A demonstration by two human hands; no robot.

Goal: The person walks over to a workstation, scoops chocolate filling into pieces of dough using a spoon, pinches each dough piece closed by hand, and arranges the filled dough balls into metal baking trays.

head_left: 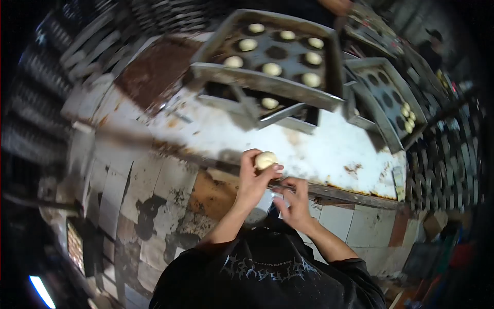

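My left hand [253,177] holds a pale dough ball [265,160] between thumb and fingers, over the near edge of the white worktable [314,154]. Just right of it and a little lower is my right hand [293,198], its fingers bent and apart, with no object visible between them. Beyond my hands a metal tray [272,83] carries several dough balls in spaced positions. Under that tray, another tray [303,123] shows one dough ball [269,103].
At the right stands another metal tray [393,131] with several small dough pieces [408,117] along one side. A brown sheet [157,69] lies at the table's back left. Part of another person's arm [337,6] shows at the top. Worn floor tiles [164,180] lie below the table edge.
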